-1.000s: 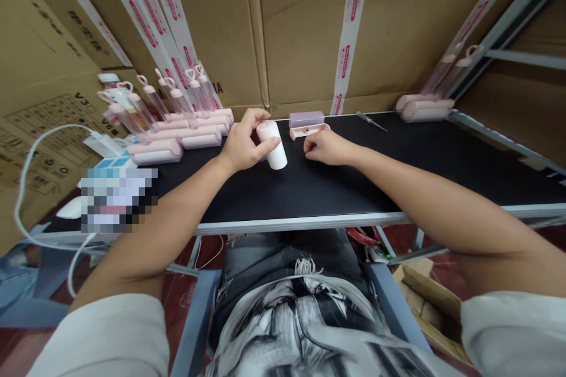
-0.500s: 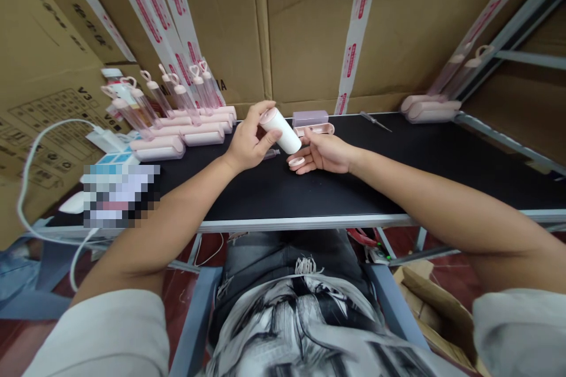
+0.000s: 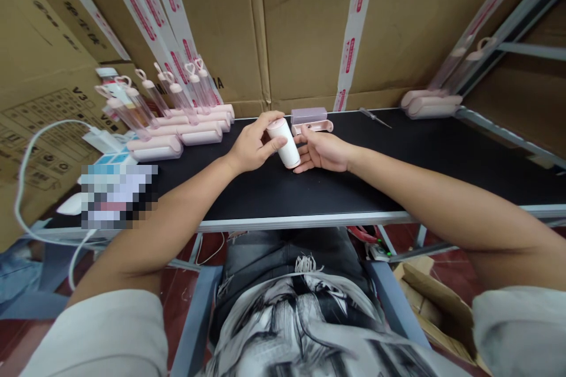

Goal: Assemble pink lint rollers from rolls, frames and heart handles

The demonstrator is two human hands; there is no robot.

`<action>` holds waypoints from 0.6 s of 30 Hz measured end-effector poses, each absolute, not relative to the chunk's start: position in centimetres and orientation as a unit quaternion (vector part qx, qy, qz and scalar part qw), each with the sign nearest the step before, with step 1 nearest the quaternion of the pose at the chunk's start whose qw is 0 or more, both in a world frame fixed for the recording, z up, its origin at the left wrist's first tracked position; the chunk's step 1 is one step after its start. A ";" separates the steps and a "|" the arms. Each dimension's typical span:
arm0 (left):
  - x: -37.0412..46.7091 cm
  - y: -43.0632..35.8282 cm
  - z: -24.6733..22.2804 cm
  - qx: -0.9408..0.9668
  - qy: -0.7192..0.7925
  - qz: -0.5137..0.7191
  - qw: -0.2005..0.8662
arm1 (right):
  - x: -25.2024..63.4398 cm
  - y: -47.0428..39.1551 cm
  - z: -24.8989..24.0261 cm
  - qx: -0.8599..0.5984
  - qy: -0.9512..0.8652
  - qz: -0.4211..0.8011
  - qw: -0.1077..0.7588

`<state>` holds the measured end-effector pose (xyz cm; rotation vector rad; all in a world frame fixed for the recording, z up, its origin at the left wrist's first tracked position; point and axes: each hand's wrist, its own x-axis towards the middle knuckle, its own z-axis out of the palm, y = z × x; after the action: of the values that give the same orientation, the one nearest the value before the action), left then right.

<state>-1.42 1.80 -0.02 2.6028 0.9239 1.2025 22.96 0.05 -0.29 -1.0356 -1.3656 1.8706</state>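
A white cylinder (image 3: 286, 147) with pink ends leans a little to the left above the black table top. Fingers and thumb of my left hand (image 3: 256, 142) are wrapped round its upper part. My right hand (image 3: 321, 151) is palm up at the cylinder's lower right, with its fingers apart and their tips at the lower end, where a thin pink rim shows. Behind my right hand lie a pink open shell (image 3: 325, 125) and a translucent purple block (image 3: 308, 115).
Several pink cases (image 3: 154, 148) and clear tubes with heart-shaped loops (image 3: 154, 94) stand at the left, near a white cable (image 3: 22, 177). A small pointed tool (image 3: 375, 118) lies at the back. More pink cases (image 3: 433, 106) are at the right.
The cylinder has tipped more upright and its lower end has met the pink disc that lay on my right fingers. The disc now shows only as a rim there.
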 end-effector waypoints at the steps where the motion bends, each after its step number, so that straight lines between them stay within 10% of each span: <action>1: -1.4 1.8 0.0 0.863 0.305 0.397 0.070 | 23.0 0.1 -0.4 -0.389 -0.516 0.703 0.297; 18: -1.0 1.3 0.0 0.871 0.285 0.394 0.075 | 23.0 0.3 -0.6 -0.378 -0.510 0.711 0.302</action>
<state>-1.00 1.31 -0.01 2.6114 0.8561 1.1815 23.05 0.27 -0.57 -1.0016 -1.3532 1.8854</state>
